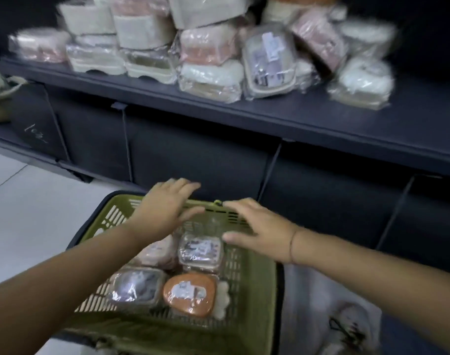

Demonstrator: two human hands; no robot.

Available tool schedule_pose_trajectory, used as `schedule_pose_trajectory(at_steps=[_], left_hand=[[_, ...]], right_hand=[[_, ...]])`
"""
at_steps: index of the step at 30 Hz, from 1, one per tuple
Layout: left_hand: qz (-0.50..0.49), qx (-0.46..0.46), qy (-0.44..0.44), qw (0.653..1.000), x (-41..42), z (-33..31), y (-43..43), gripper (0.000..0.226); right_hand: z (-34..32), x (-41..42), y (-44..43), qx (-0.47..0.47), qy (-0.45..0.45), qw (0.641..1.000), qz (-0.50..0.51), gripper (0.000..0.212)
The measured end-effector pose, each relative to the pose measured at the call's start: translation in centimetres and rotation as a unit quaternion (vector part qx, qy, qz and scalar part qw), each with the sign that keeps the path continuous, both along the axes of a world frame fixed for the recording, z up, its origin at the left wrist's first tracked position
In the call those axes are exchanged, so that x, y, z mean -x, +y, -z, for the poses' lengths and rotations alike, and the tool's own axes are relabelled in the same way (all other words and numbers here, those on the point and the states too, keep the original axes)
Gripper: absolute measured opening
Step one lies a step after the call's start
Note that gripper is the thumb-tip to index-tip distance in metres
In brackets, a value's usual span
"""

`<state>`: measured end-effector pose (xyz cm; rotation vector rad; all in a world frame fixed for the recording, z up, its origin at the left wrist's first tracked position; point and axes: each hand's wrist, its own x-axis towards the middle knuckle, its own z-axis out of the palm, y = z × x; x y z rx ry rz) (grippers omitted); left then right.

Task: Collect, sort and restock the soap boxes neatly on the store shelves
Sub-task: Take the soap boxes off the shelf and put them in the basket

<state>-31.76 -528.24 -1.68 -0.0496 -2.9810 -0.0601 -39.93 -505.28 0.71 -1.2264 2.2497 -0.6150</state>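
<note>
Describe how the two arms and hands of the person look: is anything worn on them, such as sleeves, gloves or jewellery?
Both forearms are bare, with no sleeve in view, and neither hand wears a glove. The left hand shows no ring, watch or band. The right hand has one thin dark cord bracelet around the wrist. No ring is visible there, though the picture is somewhat blurred.

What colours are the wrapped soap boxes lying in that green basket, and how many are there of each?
In the green basket, as far as the blur allows:
Orange soap box: 1
Pink soap box: 1
Clear or greyish soap boxes: 2
Total: 4
A pale piece beside the orange one is too hidden to count.
</note>
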Motion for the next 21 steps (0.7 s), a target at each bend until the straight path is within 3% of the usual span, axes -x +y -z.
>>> schedule_pose_trajectory(at_steps=[4, 8, 10, 14, 21], left_hand=[[0.112, -0.077, 0.154, 0.979, 8.8, -8.0, 8.5, 0.058], [0.151, -0.131, 0.185, 0.962, 16.8, -12.1, 16.0, 0.064], [0.145, -0.125, 0.176, 0.966, 20.7, -12.7, 18.9, 0.072], [0.090, -0.079, 0.118, 0.986, 27.1, -11.9, 22.4, 0.079], [-0.010, -0.041, 0.059, 0.997, 30.1, -10.6, 24.3, 0.078]], right_hand=[[-9.2, 7.0, 8.3, 0.167, 0.067, 0.976, 0.123, 0.059], [-12.0, 15.4, 17.8, 0.225, 0.205, 0.906, 0.294, 0.050], [-11.8, 20.2, 22.4, 0.176, 0.265, 0.871, 0.375, 0.057], [-10.7, 28.0, 28.6, 0.054, 0.265, 0.832, 0.484, 0.075], [-10.1, 35.7, 30.9, -0.064, 0.253, 0.820, 0.509, 0.093]])
